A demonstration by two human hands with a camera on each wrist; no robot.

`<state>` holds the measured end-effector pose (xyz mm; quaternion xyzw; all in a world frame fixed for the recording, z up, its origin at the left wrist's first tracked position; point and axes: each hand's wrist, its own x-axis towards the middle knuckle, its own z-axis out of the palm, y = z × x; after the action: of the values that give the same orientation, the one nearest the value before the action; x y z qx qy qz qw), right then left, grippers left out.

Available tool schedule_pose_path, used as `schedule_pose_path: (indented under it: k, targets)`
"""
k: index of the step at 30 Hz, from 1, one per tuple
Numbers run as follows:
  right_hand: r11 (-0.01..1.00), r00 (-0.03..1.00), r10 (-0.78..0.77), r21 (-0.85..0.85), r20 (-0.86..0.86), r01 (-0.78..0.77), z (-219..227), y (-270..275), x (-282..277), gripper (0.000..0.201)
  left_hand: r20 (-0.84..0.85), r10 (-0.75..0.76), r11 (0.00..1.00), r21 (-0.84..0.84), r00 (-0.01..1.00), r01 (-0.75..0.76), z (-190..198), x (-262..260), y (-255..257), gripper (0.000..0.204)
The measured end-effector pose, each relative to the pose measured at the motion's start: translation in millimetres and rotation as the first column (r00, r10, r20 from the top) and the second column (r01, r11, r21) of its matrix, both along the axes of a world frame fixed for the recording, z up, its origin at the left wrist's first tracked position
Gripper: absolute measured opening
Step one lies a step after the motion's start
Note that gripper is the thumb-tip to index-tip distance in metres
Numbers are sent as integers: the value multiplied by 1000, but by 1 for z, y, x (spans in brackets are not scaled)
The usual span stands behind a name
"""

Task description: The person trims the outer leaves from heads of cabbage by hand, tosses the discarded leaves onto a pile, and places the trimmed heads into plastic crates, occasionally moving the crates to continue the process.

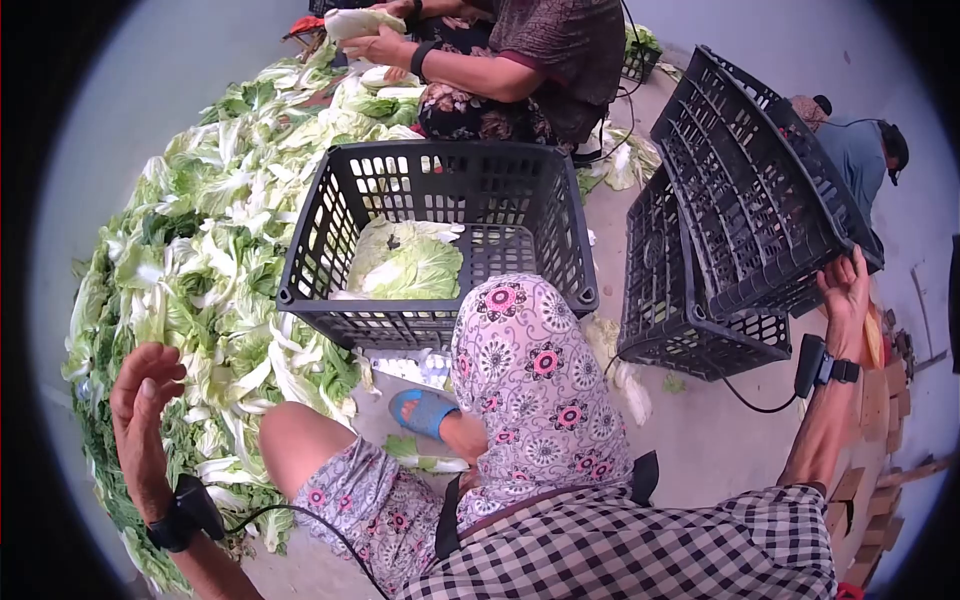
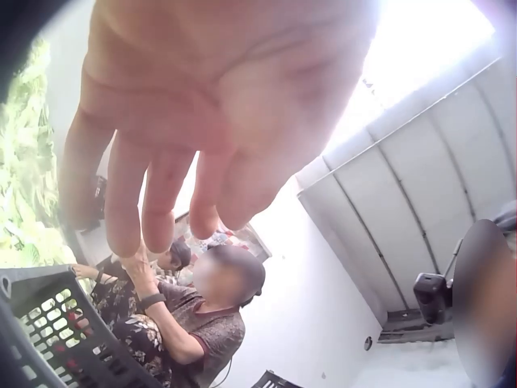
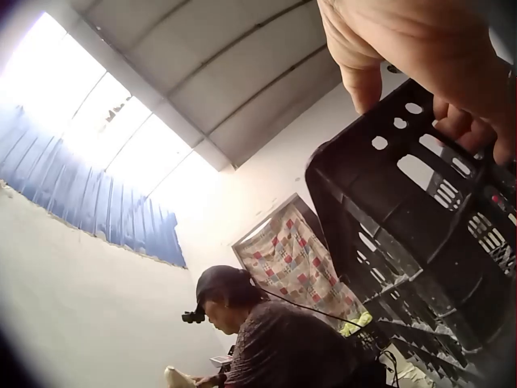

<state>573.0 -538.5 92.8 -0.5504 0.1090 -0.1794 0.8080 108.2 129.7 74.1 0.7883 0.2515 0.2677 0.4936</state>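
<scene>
The left hand [image 1: 143, 400] is raised at about eight o'clock in the head view, palm turned inward, fingers loosely spread and holding nothing; the left wrist view shows the same relaxed fingers [image 2: 161, 194] hanging free in the air. Its forearm rises from the lower edge, with a black wrist unit [image 1: 185, 512] strapped on. Just behind it, from nine to eleven o'clock, a heap of cut cabbage leaves [image 1: 200, 250] covers the floor. At the centre stands a black plastic crate [image 1: 440, 190], upright and open-topped, with a few pale green cabbage pieces [image 1: 408, 262] lying in its bottom. In front of it is the person's own knee in flowered cloth [image 1: 535, 380] and a blue sandal [image 1: 422, 412]. At twelve o'clock another person [image 1: 520, 60] sits holding a cabbage. To the right, at three o'clock, the right arm stretches out and up — the right hand [image 1: 845, 290] grips the lower rim of a tilted black crate [image 1: 760, 190], fingers curled over its edge, as the right wrist view confirms. That crate leans, open side down-left, above a second crate [image 1: 690, 310] standing on the floor.
</scene>
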Motion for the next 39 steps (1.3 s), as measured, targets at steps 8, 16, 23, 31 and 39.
schedule_pose_path:
  k: [8,16,23,31,39]
  targets:
    - [993,985,25,-120,171,-4,-20,8,-39,61,-7,39,999,34,999,-39,12,-7,-8,52]
    - [780,907,-61,-547,417,305,-37,34,-62,40,-38,-10,999,52,999,11,3,-22,-6,52]
    - [545,825,513,-832,235,-102,-23,173,-103,21,-76,105,992,81,992,-98,14,-83,-10,52]
    - [-123,323,902,-887,-287,-445,-27,315,-118,39,-144,339,936,-43,930,-348,-39,-180,-39,50]
    - [-362,95,842,-689,-531,-628,-78,381,-87,39,-218,322,862,-334,921,-381,-121,-206,-67,45]
